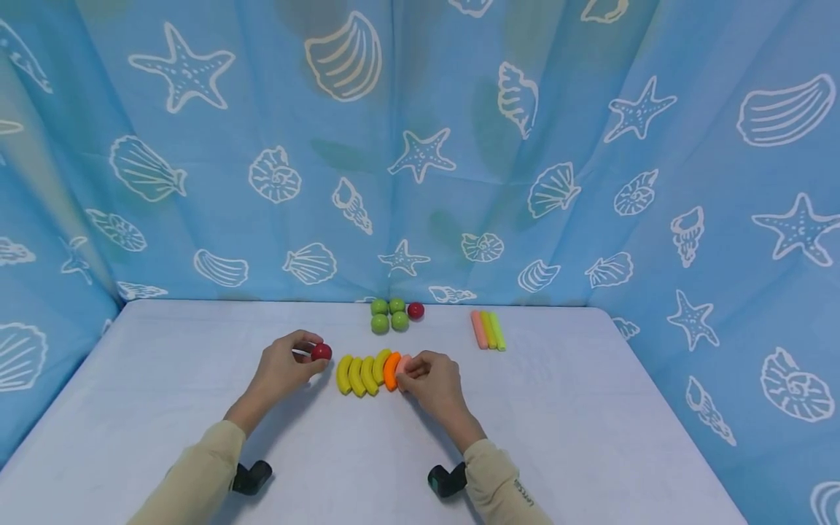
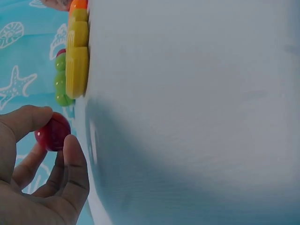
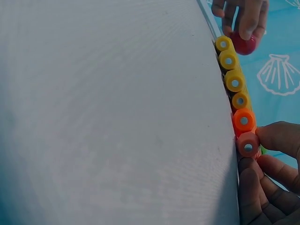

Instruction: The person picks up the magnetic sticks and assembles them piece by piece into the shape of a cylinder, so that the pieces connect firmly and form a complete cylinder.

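My left hand (image 1: 284,370) pinches a small glossy red ball (image 1: 321,352) between thumb and fingertips, raised above the table; the left wrist view shows the red ball (image 2: 53,132) close up. My right hand (image 1: 434,382) pinches a pink banana-shaped piece (image 1: 403,362) at the right end of a row. Beside it lies an orange banana-shaped piece (image 1: 391,371), then several yellow banana-shaped pieces (image 1: 356,376), side by side. In the right wrist view the pink piece (image 3: 247,144) shows a hole in its end, with fingers on both sides.
Behind the row sit several green balls (image 1: 380,323) with another red ball (image 1: 415,311) to their right. Farther right lie pink, yellow and lime sticks (image 1: 488,330). The white table (image 1: 590,437) ends at a blue shell-patterned curtain (image 1: 420,204).
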`<state>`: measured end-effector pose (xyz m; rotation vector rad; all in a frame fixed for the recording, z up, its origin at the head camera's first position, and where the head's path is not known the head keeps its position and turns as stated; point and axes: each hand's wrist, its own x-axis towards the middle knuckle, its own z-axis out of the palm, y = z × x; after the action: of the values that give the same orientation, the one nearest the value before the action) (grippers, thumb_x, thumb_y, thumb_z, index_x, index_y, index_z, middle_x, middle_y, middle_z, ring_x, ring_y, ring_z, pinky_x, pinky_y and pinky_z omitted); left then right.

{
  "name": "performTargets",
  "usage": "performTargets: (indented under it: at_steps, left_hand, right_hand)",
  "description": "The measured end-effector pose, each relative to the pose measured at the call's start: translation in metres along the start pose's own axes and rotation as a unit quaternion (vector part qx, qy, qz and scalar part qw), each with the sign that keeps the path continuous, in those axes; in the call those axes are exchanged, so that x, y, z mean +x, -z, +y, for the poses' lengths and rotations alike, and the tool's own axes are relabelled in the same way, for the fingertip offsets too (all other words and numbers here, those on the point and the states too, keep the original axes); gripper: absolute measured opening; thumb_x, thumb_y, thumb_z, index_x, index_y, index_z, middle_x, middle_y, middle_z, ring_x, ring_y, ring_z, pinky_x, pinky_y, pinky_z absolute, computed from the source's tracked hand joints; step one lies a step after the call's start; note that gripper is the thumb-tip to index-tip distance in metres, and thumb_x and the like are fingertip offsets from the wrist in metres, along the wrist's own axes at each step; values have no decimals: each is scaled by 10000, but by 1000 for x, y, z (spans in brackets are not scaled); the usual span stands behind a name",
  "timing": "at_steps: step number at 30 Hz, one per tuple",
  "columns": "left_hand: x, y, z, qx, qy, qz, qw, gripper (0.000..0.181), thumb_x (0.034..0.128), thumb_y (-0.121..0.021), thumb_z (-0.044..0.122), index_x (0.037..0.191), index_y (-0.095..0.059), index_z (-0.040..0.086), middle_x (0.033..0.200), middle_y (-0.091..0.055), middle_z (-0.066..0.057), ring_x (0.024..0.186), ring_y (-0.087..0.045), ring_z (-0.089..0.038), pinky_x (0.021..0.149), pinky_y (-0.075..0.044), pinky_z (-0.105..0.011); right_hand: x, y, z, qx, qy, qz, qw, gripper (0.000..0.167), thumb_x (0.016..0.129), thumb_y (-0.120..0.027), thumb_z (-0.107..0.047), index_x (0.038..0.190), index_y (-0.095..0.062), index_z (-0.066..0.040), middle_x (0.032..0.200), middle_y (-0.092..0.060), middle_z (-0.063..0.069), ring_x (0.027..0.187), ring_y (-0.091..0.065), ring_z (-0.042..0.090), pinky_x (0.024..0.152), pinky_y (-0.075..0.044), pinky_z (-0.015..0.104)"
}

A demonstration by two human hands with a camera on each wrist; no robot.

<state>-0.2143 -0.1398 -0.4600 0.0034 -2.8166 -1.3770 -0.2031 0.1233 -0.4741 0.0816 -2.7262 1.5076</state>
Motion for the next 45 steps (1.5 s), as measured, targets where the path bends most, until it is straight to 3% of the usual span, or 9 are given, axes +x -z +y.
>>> performTargets:
  at_steps: [12,19,32,45]
  left_hand:
    - [-24,-1,-3,-9,216,-19,9998,435,852,-800,171,1239,-619,86,1193,-624,-142,1023,-598,-299,714,-589,-344]
    - [-43,-3,-3,-124,143,-83,9998,427,836,-807,134,1218,-625,77,1154,-632,-116,974,-603,-272,662,-584,-318]
    - [-71,-12,12,-273,105,-289,9992,397,796,-834,90,1155,-667,113,1078,-651,-47,903,-610,-207,619,-569,-283]
    - [-91,-33,21,-414,-101,-467,9980,412,741,-877,78,1101,-684,133,1029,-652,16,842,-597,-154,644,-565,-257]
  right_hand:
    - [1,-1,3,-23,-14,30,10000,109,865,-788,-138,893,-696,-86,767,-629,-1,678,-604,164,651,-558,249]
    - [2,-2,4,-18,-80,39,10000,122,863,-799,-142,895,-697,-83,762,-635,-3,681,-608,162,654,-560,247]
    - [0,-3,2,-56,-21,63,10000,124,863,-801,-146,902,-707,-76,755,-632,-6,673,-607,156,649,-557,239]
    - [1,-3,3,-128,-10,125,9998,125,854,-810,-151,887,-708,-87,749,-636,-15,678,-608,155,654,-561,245]
